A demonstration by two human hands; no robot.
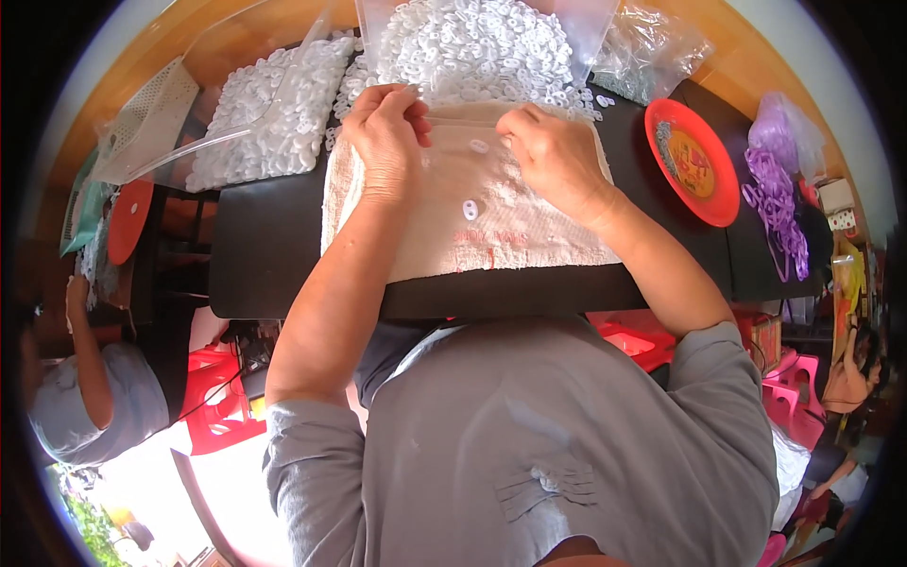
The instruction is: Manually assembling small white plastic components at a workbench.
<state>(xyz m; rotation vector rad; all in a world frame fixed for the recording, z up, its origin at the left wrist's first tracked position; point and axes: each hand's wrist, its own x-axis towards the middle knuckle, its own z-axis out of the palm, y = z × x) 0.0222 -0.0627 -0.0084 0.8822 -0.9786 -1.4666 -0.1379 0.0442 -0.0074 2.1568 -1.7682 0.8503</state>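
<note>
My left hand (385, 132) is closed, fingers curled and tips together, above the far left part of a cream towel (416, 250). My right hand (553, 156) is pinched over the towel's far right part. Whatever either hand holds is too small or hidden to tell. Between them lies a small white oval plastic piece (479, 146). Nearer me is another white plastic piece (470, 210) with two holes. Just beyond my fingers, a big heap of similar white pieces (472, 47) spills from a clear bin onto the towel's far edge.
On the black table (274, 255), a second heap of white pieces (269, 113) lies to the left beside a clear plastic lid. A red dish (727, 194) with small grey bits stands right, near purple ribbon (779, 208). Another person's arm (90, 350) shows far left.
</note>
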